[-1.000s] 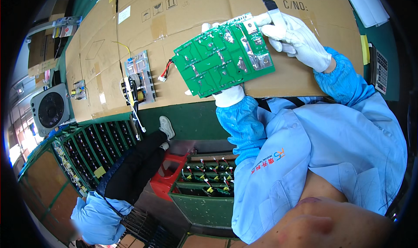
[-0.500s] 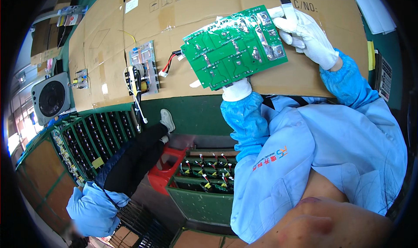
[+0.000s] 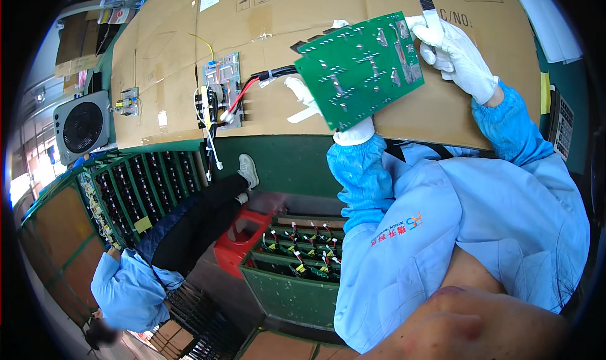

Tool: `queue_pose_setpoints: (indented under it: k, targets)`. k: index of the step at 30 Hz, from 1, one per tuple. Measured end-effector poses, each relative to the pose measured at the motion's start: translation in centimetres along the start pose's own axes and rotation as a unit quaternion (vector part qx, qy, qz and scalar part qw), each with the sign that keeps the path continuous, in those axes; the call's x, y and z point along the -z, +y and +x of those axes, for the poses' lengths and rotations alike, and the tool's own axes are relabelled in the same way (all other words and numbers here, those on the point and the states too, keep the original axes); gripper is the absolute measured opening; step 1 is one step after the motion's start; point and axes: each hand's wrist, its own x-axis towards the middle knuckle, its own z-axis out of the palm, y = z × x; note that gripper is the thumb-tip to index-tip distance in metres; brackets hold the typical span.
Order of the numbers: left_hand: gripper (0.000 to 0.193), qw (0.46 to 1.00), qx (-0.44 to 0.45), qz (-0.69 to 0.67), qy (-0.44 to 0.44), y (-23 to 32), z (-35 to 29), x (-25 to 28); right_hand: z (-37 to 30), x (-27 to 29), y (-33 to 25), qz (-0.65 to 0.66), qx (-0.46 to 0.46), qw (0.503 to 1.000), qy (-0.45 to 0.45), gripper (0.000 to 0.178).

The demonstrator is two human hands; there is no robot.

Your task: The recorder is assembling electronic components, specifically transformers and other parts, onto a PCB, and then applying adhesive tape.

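Note:
A green circuit board [image 3: 363, 69] is held up over the cardboard, its soldered side toward me. My left hand [image 3: 353, 132], in a white glove, is closed on it from below; its fingers show past the board's left edge and the rest is hidden behind. A red and black cable [image 3: 252, 82] with a white plug hangs from the board's left end. My right hand [image 3: 457, 60], also gloved, is closed on a flat white strip with a black end [image 3: 427, 5], perhaps a brush. Its fingertips are at the board's right edge; contact is unclear.
Cardboard [image 3: 170, 101] covers the table. On it lie another wired board [image 3: 222, 88] and a small module [image 3: 128, 101]. A fan [image 3: 82, 129] stands left. Below are a green crate [image 3: 290, 297] of boards, a red stool [image 3: 237, 252], green racks [image 3: 136, 196] and a co-worker [image 3: 129, 290].
The board has tilted in my left hand; more of its cable, my left fingers and dark parts at its far edge show. The view has shifted slightly. The co-worker has moved a little.

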Motion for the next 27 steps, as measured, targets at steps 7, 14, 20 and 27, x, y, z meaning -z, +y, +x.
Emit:
queue_pose_setpoints:
  k: [7, 14, 20, 27]
  targets:
    - [0.094, 0.992, 0.011, 0.125, 0.029, 2.2, 2.8, 1.0, 2.0, 0.3, -2.1, -0.037, 0.045, 0.997, -0.045, 0.052]
    - [0.044, 0.503, -0.256, 0.728, -0.389, 6.8, 5.5, -3.9, 6.9, 1.0, 0.4, 0.047, 0.046, 0.985, -0.160, 0.049]
    - [0.059, 0.405, -0.161, 0.766, -0.473, 5.8, 2.8, -3.4, 4.7, 4.0, -4.3, 0.068, 0.083, 0.993, 0.049, 0.043]
    - [0.058, 0.674, -0.197, 0.688, -0.182, 9.7, -1.0, -0.3, 1.8, 6.3, -3.1, 0.009, 0.205, 0.976, 0.070, 0.036]
